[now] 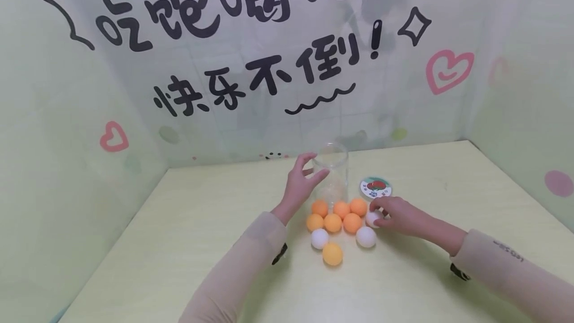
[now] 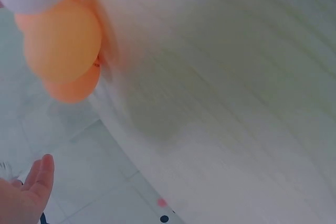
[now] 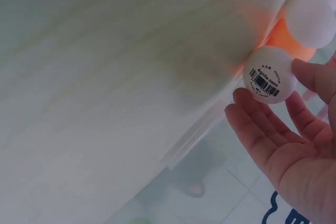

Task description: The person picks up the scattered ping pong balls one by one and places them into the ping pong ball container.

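Observation:
A clear cylindrical jar (image 1: 339, 176) stands upright toward the back of the table. My left hand (image 1: 301, 183) is at its left side, thumb across the front and bent fingers at the rim; in the left wrist view only part of that hand (image 2: 29, 195) shows. My right hand (image 1: 401, 216) pinches a white table tennis ball (image 3: 268, 75) with dark print, between thumb and fingertips. Beside it, several orange table tennis balls (image 1: 352, 223) cluster before the jar. Nearer lie a white ball (image 1: 320, 239), another white ball (image 1: 366, 237) and a yellow-orange ball (image 1: 333, 254).
A round flat disc (image 1: 375, 187) with a red picture lies right of the jar, behind my right hand. The pale wooden table (image 1: 179, 243) meets a whitish curtain (image 1: 224, 133) with black lettering at the back, and similar sheets stand at both sides.

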`<state>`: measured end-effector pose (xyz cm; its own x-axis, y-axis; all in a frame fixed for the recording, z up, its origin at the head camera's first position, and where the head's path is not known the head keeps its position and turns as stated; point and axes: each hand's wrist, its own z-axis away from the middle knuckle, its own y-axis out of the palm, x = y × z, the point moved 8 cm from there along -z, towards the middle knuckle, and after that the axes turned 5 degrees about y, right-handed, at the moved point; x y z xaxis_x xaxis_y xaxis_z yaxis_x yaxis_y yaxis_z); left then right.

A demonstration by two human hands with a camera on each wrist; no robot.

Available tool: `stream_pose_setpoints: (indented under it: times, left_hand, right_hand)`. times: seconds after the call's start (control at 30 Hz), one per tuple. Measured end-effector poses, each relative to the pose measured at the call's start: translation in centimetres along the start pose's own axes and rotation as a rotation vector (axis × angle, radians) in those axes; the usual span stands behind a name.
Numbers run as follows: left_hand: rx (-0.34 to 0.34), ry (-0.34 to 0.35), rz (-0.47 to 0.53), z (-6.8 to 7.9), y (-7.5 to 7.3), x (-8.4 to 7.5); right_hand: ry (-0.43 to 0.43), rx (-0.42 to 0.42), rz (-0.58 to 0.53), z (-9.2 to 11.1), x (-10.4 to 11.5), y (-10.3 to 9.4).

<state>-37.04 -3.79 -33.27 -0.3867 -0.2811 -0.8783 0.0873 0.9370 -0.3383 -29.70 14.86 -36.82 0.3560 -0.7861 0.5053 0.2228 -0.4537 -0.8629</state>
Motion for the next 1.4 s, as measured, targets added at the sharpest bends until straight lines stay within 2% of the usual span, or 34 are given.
stream_pose_setpoints:
  times: [0.27,0.53,0.73,0.97,1.1,1.4]
  left_hand:
    - [-0.006,-0.004,-0.019,-0.1,0.0,0.1]
    - [0.002,-0.006,-0.025,-0.2,-0.1,-0.2]
    - [0.002,-0.020,-0.027,-0.1,-0.2,-0.1]
    - [0.012,-0.017,-0.027,-0.2,0.1,-0.1]
    - [0.013,-0.028,-0.036,-0.2,0.1,-0.1]
    - [0.020,-0.015,-0.049,-0.1,0.2,-0.3]
  right_hand:
    - [0.015,0.007,-0.031,-0.1,-0.2,0.0]
    - [-0.001,-0.040,-0.016,0.5,-0.2,-1.0]
    - [-0.014,-0.034,-0.017,0.6,-0.3,-1.3]
    - [0.015,-0.037,-0.013,0.7,-0.7,-2.1]
    - [-0.009,-0.051,-0.022,0.7,-0.6,-2.3]
    - [-0.014,-0.101,-0.044,1.2,-0.3,-4.2]
